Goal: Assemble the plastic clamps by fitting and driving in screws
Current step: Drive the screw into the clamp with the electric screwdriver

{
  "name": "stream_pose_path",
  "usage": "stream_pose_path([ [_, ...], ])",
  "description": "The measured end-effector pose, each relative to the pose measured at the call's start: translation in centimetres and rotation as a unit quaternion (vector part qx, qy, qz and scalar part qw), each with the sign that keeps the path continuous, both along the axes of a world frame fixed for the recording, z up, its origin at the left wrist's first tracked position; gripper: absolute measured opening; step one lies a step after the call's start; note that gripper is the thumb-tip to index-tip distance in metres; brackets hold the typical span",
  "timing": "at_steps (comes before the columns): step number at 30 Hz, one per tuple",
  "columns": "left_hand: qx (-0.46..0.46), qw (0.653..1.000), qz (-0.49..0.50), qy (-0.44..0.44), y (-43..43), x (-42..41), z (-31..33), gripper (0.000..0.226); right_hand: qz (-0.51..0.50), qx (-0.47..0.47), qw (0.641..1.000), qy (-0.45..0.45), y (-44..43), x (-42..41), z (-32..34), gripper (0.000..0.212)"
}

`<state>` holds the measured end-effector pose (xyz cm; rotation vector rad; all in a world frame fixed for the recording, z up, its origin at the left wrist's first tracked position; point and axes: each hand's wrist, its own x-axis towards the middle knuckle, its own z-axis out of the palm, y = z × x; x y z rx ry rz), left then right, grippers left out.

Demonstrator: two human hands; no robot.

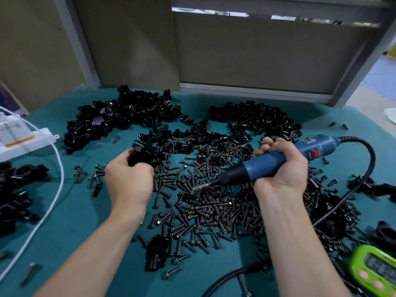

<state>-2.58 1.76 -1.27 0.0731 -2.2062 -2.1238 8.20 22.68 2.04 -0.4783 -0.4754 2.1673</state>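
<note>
Lying across the middle of the green table (pixel 70 221), a spread of black screws (pixel 205 209) is found beneath both hands, with heaps of black clamp parts (pixel 132 114) along the far edge. A black clamp (pixel 147 154) is gripped in the curled fingers of the left hand (pixel 128 179), left of the table's middle. A blue electric screwdriver (pixel 272 160) is held in the closed fist of the right hand (pixel 280 168), its bit pointed left and down, just above the screws.

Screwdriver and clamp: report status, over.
Right hand grips electric screwdriver, tip clear of clamp. Left hand holds black clamp. Loose screws piled between hands.
</note>
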Motion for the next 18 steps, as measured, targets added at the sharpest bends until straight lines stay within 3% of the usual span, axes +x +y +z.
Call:
stream_pose_path([
  [2,0.094,0.995,-0.037,-0.017,-0.3,-0.1,0.3,0.022,0.010,-0.021,1.000,-0.010,0.2,0.3,0.0,0.012],
  [5,0.141,0.986,-0.091,-0.013,-0.3,-0.1,0.5,0.019,0.027,-0.057,0.998,-0.021,0.8,0.7,-0.3,0.044],
  [7,0.138,0.985,-0.102,-0.014,-0.3,-0.2,0.5,0.018,0.035,-0.065,0.997,-0.028,1.0,0.8,-0.5,0.054],
  [18,0.182,0.979,-0.080,-0.043,-1.3,-1.6,0.6,0.014,0.016,-0.066,0.997,-0.037,0.8,0.6,-0.2,0.047],
])
